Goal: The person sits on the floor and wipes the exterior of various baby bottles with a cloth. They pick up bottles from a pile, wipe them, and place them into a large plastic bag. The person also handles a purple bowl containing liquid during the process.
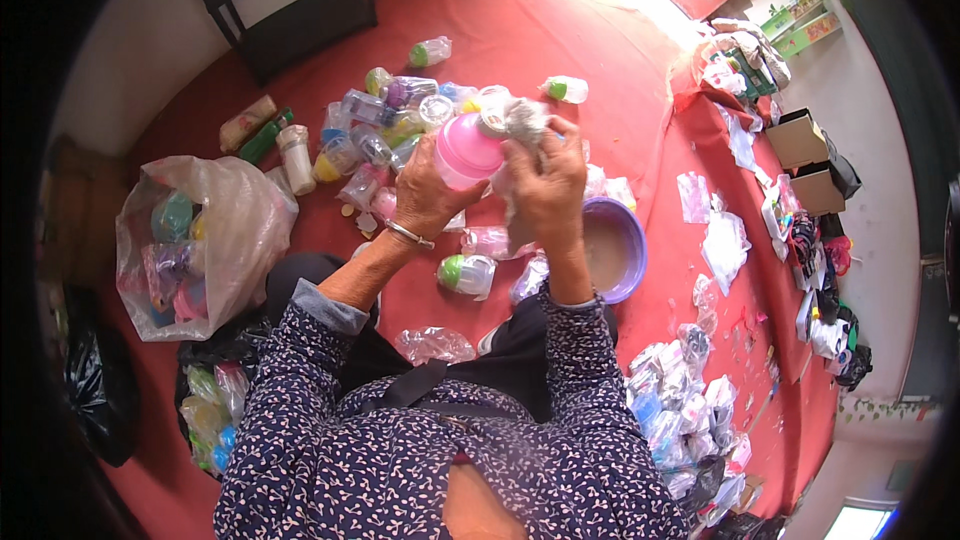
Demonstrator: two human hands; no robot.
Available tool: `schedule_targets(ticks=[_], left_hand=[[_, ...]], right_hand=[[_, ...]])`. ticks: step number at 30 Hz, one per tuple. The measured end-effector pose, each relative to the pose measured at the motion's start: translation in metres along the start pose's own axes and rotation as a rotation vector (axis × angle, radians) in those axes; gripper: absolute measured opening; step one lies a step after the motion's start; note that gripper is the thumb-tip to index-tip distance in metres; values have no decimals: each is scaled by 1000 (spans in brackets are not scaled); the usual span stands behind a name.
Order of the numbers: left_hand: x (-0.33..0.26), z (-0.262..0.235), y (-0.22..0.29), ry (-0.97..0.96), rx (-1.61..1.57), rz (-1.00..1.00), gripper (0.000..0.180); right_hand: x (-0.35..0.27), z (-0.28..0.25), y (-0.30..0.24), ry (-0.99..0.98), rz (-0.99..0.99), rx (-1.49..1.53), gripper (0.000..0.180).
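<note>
My left hand point(428, 195), a bracelet at its wrist, is wrapped round a pink bottle point(468, 151), tilted up in front of me. In my right hand point(548, 180) is a crumpled grey cloth point(522, 120), pressed against the bottle's pale neck end. Part of the cloth hangs below the fingers. Beyond and beside my hands lies a pile of plastic bottles point(372, 145), some wrapped in clear film. A green-capped clear bottle point(467, 275) lies nearer to me. Close to my right forearm stands a purple basin point(640, 260) with cloudy water in it.
On the left, a translucent bag point(235, 260) holds colourful bottles, with a black bag point(100, 390) behind it. Crumpled plastic wrappers point(670, 400) are heaped at the right. A black shelf point(310, 25) stands far left; open cardboard boxes point(800, 145) sit far right.
</note>
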State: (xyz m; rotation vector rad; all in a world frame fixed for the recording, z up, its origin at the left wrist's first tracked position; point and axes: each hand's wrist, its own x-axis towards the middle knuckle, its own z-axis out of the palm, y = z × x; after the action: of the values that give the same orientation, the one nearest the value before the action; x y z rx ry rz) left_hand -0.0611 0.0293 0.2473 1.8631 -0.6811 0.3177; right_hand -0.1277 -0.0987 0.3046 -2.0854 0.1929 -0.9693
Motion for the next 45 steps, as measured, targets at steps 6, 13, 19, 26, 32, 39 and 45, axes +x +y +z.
schedule_targets(ticks=[6, 13, 19, 26, 32, 39, 45], left_hand=[[3, -4, 2, -19, 52, -15, 62], [12, -6, -16, -153, -358, -376, 45], [7, -3, -5, -78, -40, -289, 59], [-1, 2, -20, 74, 430, 99, 60], [-2, 7, -35, -4, 517, 144, 54], [0, -1, -16, 33, 485, 337, 64], [-2, 9, -21, 72, 704, 476, 57]], right_hand=[[-3, -3, -6, -45, -68, -115, 18], [14, -25, 10, 157, 538, 930, 15], [-4, 7, 5, 4, 278, 321, 12], [-23, 36, -10, -51, -18, -209, 14], [-28, 36, -11, -194, 47, 95, 12], [15, -27, -11, 126, 355, 476, 16], [-22, 29, -23, -91, -106, -538, 13]])
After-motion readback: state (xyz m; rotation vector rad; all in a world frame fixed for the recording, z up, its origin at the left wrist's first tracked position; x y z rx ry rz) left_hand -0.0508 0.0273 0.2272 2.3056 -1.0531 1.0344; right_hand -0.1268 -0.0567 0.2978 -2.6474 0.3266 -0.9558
